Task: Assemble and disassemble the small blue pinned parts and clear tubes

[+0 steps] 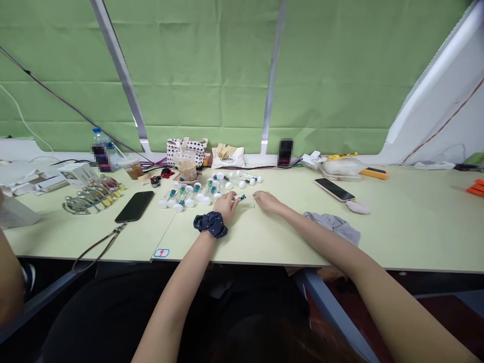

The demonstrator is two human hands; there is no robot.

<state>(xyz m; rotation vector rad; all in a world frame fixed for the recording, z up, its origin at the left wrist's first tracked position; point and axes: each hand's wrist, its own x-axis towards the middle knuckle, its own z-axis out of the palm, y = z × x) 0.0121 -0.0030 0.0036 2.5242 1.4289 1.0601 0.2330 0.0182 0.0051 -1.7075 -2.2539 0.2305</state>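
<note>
My left hand (226,203), a dark blue scrunchie (212,224) round its wrist, is closed on a small clear vial (241,197) with something blue inside. To its right, my right hand (266,202) has its fingers drawn together; whether they hold anything is too small to make out. A thin, see-through strip (248,205) lies on the table between the two hands. Beyond and left of my left hand lie several clear vials (188,195) with white caps, some with blue or green contents.
Behind the vials stand a drink cup (186,164) and a patterned bag (172,151). A black phone (135,206) lies left, another phone (335,189) right. A grey cloth (336,227) rests beside my right forearm. Wire-like glassware (91,196) sits far left, near another person's arm (9,277).
</note>
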